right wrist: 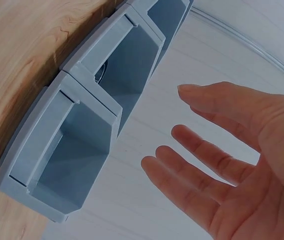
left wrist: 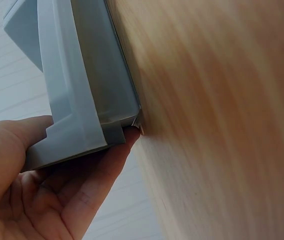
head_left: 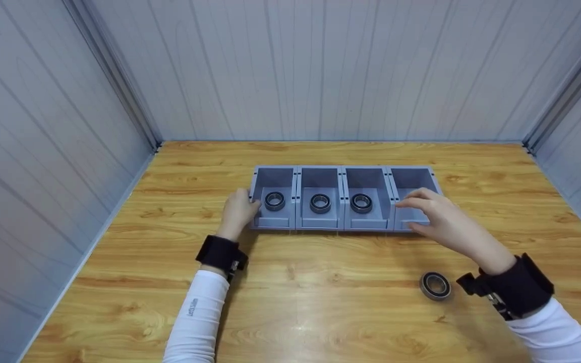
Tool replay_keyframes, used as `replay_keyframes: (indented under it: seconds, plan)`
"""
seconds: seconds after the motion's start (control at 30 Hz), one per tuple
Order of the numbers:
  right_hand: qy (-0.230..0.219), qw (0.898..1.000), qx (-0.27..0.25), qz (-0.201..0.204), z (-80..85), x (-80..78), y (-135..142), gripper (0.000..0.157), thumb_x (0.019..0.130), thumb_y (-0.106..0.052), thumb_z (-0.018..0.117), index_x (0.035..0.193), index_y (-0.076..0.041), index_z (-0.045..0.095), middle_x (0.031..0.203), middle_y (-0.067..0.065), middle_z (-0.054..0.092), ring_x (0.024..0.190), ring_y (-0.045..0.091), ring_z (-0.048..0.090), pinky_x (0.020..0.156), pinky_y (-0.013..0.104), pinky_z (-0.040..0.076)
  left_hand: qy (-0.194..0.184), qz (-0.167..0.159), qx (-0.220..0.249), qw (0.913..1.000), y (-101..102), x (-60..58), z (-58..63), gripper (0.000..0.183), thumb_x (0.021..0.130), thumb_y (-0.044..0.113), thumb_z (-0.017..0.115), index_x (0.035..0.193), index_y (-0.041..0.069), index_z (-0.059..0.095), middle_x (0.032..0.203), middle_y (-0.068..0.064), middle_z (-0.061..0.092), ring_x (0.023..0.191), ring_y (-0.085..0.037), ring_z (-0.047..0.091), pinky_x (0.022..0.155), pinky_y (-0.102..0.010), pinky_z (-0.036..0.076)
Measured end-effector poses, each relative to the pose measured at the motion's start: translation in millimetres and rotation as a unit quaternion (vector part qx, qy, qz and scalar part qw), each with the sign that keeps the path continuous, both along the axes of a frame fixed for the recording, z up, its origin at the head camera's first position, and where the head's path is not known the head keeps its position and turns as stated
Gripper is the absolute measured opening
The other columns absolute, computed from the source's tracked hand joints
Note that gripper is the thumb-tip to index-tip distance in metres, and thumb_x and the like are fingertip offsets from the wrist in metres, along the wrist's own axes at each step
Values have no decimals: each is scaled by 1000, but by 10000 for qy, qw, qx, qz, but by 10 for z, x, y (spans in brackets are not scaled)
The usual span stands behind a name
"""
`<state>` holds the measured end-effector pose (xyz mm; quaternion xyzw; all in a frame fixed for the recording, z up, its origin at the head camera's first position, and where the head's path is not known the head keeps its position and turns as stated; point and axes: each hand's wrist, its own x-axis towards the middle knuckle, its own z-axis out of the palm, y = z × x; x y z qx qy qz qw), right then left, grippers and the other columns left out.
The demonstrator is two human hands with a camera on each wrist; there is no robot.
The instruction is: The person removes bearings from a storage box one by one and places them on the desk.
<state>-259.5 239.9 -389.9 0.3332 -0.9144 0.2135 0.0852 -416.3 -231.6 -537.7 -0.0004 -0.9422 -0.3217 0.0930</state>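
A row of joined grey plastic bins (head_left: 319, 225) stands on the wooden table. My left hand (head_left: 237, 212) grips the outer side wall of the leftmost bin, thumb over the wall and fingers along its outside in the left wrist view. The three left bins each hold one ball bearing: a left one (head_left: 274, 208), a middle one (head_left: 320, 210) and a right one (head_left: 361, 210). Over the front of the rightmost bin (right wrist: 29, 145), my right hand (head_left: 439, 219) hovers with fingers spread and holds nothing. Another ball bearing (head_left: 425, 288) lies on the table, nearer than the bins and below the right hand.
The wooden table (head_left: 310, 282) extends around the bins. A pale panel wall (head_left: 321, 75) closes off the back, with side panels at left (head_left: 28, 166) and right (head_left: 580, 151). Both wrists wear black straps with small cameras.
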Motion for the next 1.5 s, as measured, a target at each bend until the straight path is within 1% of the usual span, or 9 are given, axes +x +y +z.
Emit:
replay_keyframes:
  seconds: [0.27,0.43,0.53,0.63,0.67,0.73,0.97,1.23,1.5]
  plan:
    - [4,10000,-6,36,3,-117,-32,38,94,8,82,131,8,73,126,28,64,118,50,65,98,62,56,191,58,-17,9998,38,38,30,12,94,11,74,92,-1,72,91,-18,74,79,-31,64,74,-51,58]
    - [-157,9999,38,-6,29,-160,-60,39,95,8,81,133,8,72,128,28,64,119,50,64,98,62,56,203,42,82,9998,115,192,193,12,94,9,75,96,-3,75,91,-18,74,78,-29,63,73,-48,57]
    - [-211,9998,30,8,37,-183,-73,38,97,7,80,134,8,72,129,28,64,120,49,64,99,61,56,156,62,70,9998,126,209,217,10,94,8,74,94,-2,73,89,-16,73,78,-29,63,71,-46,56]
    - [-209,9998,-3,49,37,-206,-83,37,97,7,80,133,8,72,129,29,64,119,49,64,97,61,56,134,97,-33,9999,122,196,208,14,95,10,74,86,3,67,83,-13,68,74,-27,60,68,-44,53]
    - [-202,9998,-9,59,38,-213,-85,38,97,7,80,133,8,72,129,29,64,119,49,64,97,61,56,94,136,-76,9998,86,99,109,16,95,10,74,83,4,65,82,-12,67,74,-27,59,68,-44,52]
    - [-174,9998,-14,73,39,-230,-91,37,97,6,80,133,8,72,129,29,65,119,50,65,97,62,57,103,113,-121,9998,76,83,94,18,95,11,74,81,6,63,80,-11,65,72,-27,59,66,-44,52]
    - [-202,9998,-5,35,42,-300,-140,38,96,5,81,132,9,72,130,31,65,120,51,65,99,64,56,13,80,-70,9999,26,21,25,14,96,12,74,90,0,70,84,-13,70,74,-28,63,69,-46,56]
    - [-293,9996,-29,0,35,-367,-206,39,97,5,80,134,9,71,132,31,65,123,52,64,102,64,55,-110,21,26,9999,-3,-11,8,15,96,13,76,86,5,68,84,-10,69,74,-25,63,67,-41,54]
    - [-473,9989,21,-42,10,-429,-250,39,99,4,78,137,8,70,136,32,63,122,52,64,99,63,57,-193,53,56,9998,6,-7,16,17,97,15,77,103,-2,76,95,-16,76,81,-27,68,76,-45,60]
